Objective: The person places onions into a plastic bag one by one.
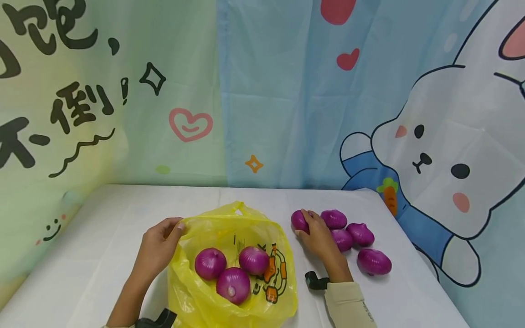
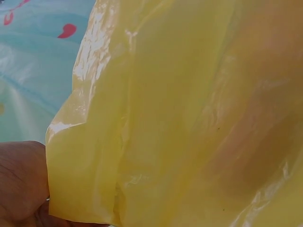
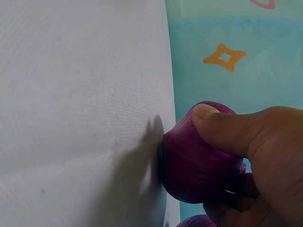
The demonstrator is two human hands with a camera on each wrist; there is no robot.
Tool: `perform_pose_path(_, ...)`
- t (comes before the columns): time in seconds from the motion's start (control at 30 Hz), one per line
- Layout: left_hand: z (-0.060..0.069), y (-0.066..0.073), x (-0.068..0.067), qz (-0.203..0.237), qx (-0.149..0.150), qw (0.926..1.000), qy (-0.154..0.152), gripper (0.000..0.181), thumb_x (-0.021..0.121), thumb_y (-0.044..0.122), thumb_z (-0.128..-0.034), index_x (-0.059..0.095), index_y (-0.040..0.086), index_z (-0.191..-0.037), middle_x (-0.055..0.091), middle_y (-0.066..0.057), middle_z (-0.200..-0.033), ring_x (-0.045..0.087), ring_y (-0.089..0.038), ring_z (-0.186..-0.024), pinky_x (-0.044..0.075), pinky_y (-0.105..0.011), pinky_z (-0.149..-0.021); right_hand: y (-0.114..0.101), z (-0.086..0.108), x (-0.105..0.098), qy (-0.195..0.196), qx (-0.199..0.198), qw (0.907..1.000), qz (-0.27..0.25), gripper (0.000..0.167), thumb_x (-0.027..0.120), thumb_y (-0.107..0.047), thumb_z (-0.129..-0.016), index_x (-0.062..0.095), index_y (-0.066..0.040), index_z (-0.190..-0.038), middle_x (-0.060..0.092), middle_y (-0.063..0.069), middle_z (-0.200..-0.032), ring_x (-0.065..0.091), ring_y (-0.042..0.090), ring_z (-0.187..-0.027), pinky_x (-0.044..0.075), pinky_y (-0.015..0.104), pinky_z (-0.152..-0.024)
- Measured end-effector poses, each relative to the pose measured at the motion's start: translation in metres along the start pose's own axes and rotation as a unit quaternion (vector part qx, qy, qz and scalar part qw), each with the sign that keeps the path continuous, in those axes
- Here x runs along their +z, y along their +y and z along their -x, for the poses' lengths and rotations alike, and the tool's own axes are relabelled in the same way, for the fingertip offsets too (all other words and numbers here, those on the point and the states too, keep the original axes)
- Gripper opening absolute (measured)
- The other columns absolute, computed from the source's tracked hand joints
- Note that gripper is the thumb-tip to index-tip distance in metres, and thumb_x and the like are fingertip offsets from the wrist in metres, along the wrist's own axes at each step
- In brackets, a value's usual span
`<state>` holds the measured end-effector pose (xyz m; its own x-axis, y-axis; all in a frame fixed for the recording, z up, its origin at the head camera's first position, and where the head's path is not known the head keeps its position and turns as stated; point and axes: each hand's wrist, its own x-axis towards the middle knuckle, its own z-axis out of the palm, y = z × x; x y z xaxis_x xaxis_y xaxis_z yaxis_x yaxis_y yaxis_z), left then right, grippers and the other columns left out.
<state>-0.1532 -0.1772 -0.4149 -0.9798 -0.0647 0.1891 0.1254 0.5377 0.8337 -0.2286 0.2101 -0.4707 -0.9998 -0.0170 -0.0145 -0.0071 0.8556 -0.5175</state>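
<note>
A yellow plastic bag [image 1: 188, 291] stands with its mouth spread, and three red onions lie in it, one of them [image 1: 233, 286] nearest the front. At the bag's left rim my left hand [image 1: 157, 246] pinches the plastic between thumb and fingers; in the left wrist view the bag [image 2: 156, 118] hides most of the scene. To the right of the bag, my right hand [image 1: 320, 239] grips a red onion [image 1: 299, 221] at the left end of a group. The right wrist view shows the thumb and fingers round this onion [image 3: 199, 161], close to the table.
Several more red onions, including one at the front [image 1: 374, 262] and one at the back [image 1: 334, 219], lie right of my right hand on the white table [image 1: 135, 205]. A printed cloth [image 1: 266, 114] hangs behind the table.
</note>
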Motion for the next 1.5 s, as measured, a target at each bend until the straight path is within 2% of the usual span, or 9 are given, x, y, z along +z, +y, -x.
perform_pose_path(0.23,-0.001,0.000,0.002,-0.004,0.009,0.9999,0.004,0.032,0.053,0.027,-0.1020,0.065,0.003,-0.119,0.069,-0.014,-0.110,0.065,-0.028,-0.102,0.051,-0.044,-0.088,0.003,0.004,-0.002,0.003,-0.003,0.9997,-0.026,0.072,0.070,-0.019,-0.092,0.032,-0.008,-0.152,0.035,0.022,-0.150,0.034,0.041,-0.135,0.034,0.059,-0.102)
perform_pose_path(0.5,0.000,0.001,-0.002,-0.009,0.017,0.9997,0.012,0.036,0.052,0.031,-0.1022,0.064,0.002,-0.119,0.069,-0.015,-0.109,0.064,-0.029,-0.102,0.051,-0.046,-0.087,-0.001,0.005,-0.012,0.048,-0.065,0.9939,-0.075,0.070,0.069,-0.022,-0.092,0.033,-0.008,-0.152,0.038,0.021,-0.148,0.039,0.038,-0.134,0.037,0.054,-0.102)
perform_pose_path(0.7,0.000,0.000,-0.001,-0.013,0.016,0.9997,0.014,0.035,0.052,0.030,-0.1022,0.065,0.002,-0.119,0.069,-0.015,-0.109,0.064,-0.029,-0.101,0.052,-0.045,-0.087,-0.005,0.006,-0.015,0.059,-0.096,0.9855,-0.127,0.071,0.067,-0.031,-0.093,0.033,-0.015,-0.153,0.037,0.017,-0.150,0.039,0.036,-0.134,0.039,0.051,-0.101)
perform_pose_path(0.9,0.000,0.000,-0.001,-0.010,0.015,0.9998,0.012,0.036,0.052,0.031,-0.1022,0.064,0.002,-0.119,0.068,-0.016,-0.111,0.064,-0.030,-0.102,0.051,-0.046,-0.088,-0.010,0.008,-0.019,0.071,-0.134,0.9722,-0.178,0.071,0.069,-0.031,-0.091,0.036,-0.011,-0.151,0.039,0.018,-0.149,0.042,0.035,-0.133,0.039,0.047,-0.100)
perform_pose_path(1.1,0.000,-0.003,0.001,-0.014,0.013,0.9998,0.010,0.036,0.051,0.032,-0.1021,0.065,0.003,-0.118,0.069,-0.013,-0.108,0.065,-0.025,-0.097,0.053,-0.041,-0.084,-0.020,0.015,-0.028,0.074,-0.126,0.9677,-0.205,0.072,0.068,-0.036,-0.091,0.035,-0.014,-0.152,0.038,0.012,-0.151,0.040,0.032,-0.135,0.040,0.045,-0.100)
perform_pose_path(1.37,-0.002,-0.003,0.002,-0.014,0.019,0.9997,0.011,0.035,0.051,0.031,-0.1023,0.065,0.003,-0.118,0.069,-0.012,-0.107,0.065,-0.026,-0.097,0.053,-0.043,-0.084,-0.037,0.027,-0.044,0.091,-0.145,0.9520,-0.253,0.069,0.068,-0.028,-0.093,0.036,-0.016,-0.152,0.036,0.010,-0.152,0.038,0.030,-0.136,0.040,0.043,-0.099)
perform_pose_path(1.5,-0.001,-0.001,0.002,-0.012,0.012,0.9998,0.007,0.036,0.051,0.032,-0.1023,0.065,0.003,-0.118,0.069,-0.013,-0.108,0.065,-0.026,-0.097,0.053,-0.042,-0.084,-0.047,0.034,-0.049,0.098,-0.158,0.9458,-0.267,0.068,0.068,-0.028,-0.092,0.036,-0.019,-0.152,0.036,0.008,-0.152,0.039,0.028,-0.136,0.041,0.041,-0.098)
